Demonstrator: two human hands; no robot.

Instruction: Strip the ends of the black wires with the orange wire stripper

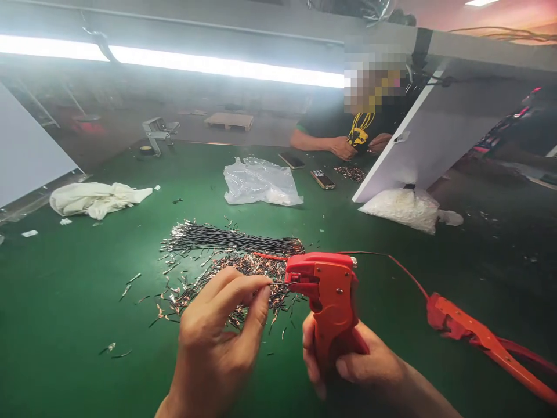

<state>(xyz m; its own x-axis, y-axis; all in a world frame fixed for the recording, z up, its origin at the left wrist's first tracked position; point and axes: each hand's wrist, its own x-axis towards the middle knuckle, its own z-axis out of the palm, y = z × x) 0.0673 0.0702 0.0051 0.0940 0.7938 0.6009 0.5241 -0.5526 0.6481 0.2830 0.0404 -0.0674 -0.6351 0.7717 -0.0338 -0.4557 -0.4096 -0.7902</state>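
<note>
My right hand [361,354] is wrapped round the grip of a red and orange wire stripper [333,296], held upright with its jaws to the left. Between the thumb and forefinger of my left hand [221,325] is a thin dark wire [279,283], its end at the stripper's jaws. Whether the jaws are closed on it I cannot tell. Behind my left hand lies a heap of short wire scraps [252,267] with bits of copper. Just beyond it is a bundle of black wires [226,237], laid side by side.
A second red wire stripper [474,331] lies at right on the green tabletop [143,377]. Farther back are a white cloth [100,198], a clear plastic bag [261,180], a filled bag [402,209] and two phones [322,179]. Opposite, a person's hands [346,148] hold yellow wires.
</note>
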